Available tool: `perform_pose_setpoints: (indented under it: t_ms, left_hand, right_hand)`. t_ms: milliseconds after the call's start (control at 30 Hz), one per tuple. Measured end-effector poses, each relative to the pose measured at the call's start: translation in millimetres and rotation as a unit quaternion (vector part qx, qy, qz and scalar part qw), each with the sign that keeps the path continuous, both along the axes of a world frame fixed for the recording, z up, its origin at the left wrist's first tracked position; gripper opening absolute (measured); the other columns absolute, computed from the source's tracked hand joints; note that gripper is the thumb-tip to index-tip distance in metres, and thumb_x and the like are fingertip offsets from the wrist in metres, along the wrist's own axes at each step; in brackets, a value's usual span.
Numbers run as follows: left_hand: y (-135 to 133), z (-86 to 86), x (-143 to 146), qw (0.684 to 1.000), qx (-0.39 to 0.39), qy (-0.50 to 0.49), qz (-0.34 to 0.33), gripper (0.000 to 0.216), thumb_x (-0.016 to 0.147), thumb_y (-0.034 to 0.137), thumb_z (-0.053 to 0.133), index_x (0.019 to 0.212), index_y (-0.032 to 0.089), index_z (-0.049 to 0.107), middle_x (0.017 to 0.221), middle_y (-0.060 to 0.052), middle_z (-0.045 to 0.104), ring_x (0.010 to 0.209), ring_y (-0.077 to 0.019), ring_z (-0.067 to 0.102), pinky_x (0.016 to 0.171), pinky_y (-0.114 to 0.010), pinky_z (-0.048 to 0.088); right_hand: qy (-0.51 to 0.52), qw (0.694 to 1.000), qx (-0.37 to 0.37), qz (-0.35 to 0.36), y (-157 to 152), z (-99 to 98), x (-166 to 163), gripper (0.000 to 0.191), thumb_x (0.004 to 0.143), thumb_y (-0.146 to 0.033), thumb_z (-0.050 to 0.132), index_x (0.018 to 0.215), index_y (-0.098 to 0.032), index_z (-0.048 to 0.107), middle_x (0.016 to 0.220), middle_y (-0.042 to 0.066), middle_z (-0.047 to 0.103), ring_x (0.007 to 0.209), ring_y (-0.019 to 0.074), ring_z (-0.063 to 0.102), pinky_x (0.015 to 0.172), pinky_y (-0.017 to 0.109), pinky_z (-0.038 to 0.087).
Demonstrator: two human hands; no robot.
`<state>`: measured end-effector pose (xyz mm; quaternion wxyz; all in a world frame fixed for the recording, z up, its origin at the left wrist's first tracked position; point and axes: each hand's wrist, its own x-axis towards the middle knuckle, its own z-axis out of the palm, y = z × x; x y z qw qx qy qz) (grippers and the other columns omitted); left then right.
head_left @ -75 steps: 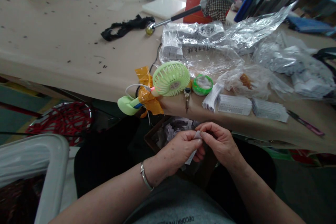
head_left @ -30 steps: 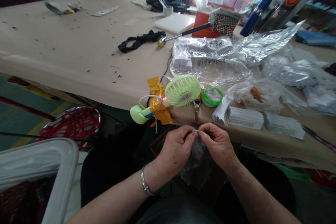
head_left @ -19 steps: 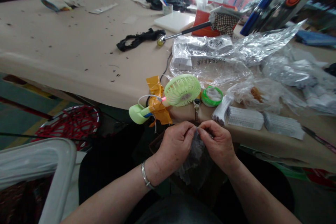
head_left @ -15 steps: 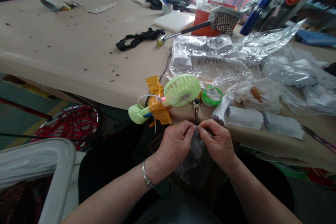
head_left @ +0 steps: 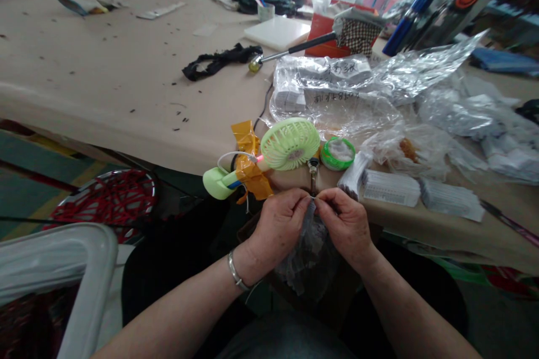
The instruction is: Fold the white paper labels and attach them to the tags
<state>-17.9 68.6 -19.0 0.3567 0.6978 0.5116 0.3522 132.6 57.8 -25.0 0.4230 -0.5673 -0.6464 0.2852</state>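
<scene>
My left hand and my right hand meet just off the table's front edge, thumbs and forefingers pinched. Between the fingertips runs a short thin white strand, its ends hidden in the fingers. A crumpled clear plastic bag hangs or lies below the hands; whether they touch it I cannot tell. Right above the fingertips a narrow metal rod with a dark knob stands at the table edge. A light green handheld fan, fixed with orange tape, is near my left hand.
Stacks of printed labels lie along the edge at right, beside a green tape roll and plastic-wrapped bundles. Farther back are a black cloth strip and a black-handled tool. A white bin stands at lower left.
My hands stay pinched together at nearly the same place, with the fingertips slightly higher. The thin strand between them shows more plainly now. The whole view has shifted slightly.
</scene>
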Motion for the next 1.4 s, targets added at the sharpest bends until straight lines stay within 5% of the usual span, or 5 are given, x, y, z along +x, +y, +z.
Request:
perform_pose_setpoints:
  t_ms: [367, 567, 733, 967, 1400]
  left_hand:
    - [-21, -13.1, -10, 0.999, -0.044, -0.017, -0.016, 0.023, 0.089, 0.024, 0.047, 0.078, 0.018, 0.066, 0.069, 0.0, 0.066, 0.062, -0.0117, 0.059, 0.061, -0.021, 0.043]
    - [-19, -41.0, -15, 0.999, -0.053, -0.011, 0.009, 0.029, 0.085, 0.021, 0.05, 0.109, 0.02, 0.066, 0.105, -0.006, 0.071, 0.098, -0.0201, 0.065, 0.087, -0.029, 0.046]
    - [-22, -40.0, -15, 0.996, -0.088, -0.012, 0.002, 0.022, 0.083, 0.022, 0.052, 0.095, 0.02, 0.07, 0.092, -0.005, 0.073, 0.087, -0.02, 0.067, 0.08, -0.028, 0.048]
    - [-25, -36.6, -9, 0.991, -0.129, -0.023, -0.006, 0.018, 0.081, 0.021, 0.053, 0.085, 0.018, 0.07, 0.081, -0.004, 0.072, 0.079, -0.0184, 0.066, 0.073, -0.025, 0.046]
    - [-31, -35.2, 15, 0.981, -0.168, -0.078, -0.056, 0.019, 0.082, 0.021, 0.051, 0.086, 0.017, 0.07, 0.081, -0.004, 0.071, 0.079, -0.0174, 0.064, 0.074, -0.025, 0.045]
  right_hand:
    - [-0.1, 0.989, 0.092, 0.066, -27, 30.3, 18, 0.004, 0.086, -0.018, 0.056, 0.084, -0.02, 0.058, 0.07, -0.003, 0.062, 0.061, 0.0089, 0.057, 0.06, 0.019, 0.047]
    - [-0.332, 0.906, 0.262, -0.013, 25, 50.5, 46, 0.022, 0.087, -0.021, 0.055, 0.107, -0.017, 0.062, 0.11, 0.011, 0.062, 0.109, 0.0264, 0.053, 0.095, 0.043, 0.044]
    - [-0.431, 0.876, 0.217, -0.016, 52, 43.8, 48, 0.028, 0.085, -0.028, 0.059, 0.11, -0.018, 0.062, 0.127, 0.011, 0.057, 0.123, 0.0344, 0.043, 0.102, 0.053, 0.036]
    - [-0.244, 0.929, 0.275, -0.049, 25, 33.5, 69, 0.007, 0.087, -0.021, 0.054, 0.083, -0.019, 0.06, 0.091, 0.006, 0.064, 0.1, 0.0214, 0.057, 0.092, 0.04, 0.046]
    - [-0.334, 0.888, 0.303, -0.087, -13, -21.0, 70, 0.024, 0.082, -0.013, 0.063, 0.105, -0.019, 0.065, 0.113, 0.009, 0.067, 0.121, 0.0311, 0.047, 0.1, 0.055, 0.04]
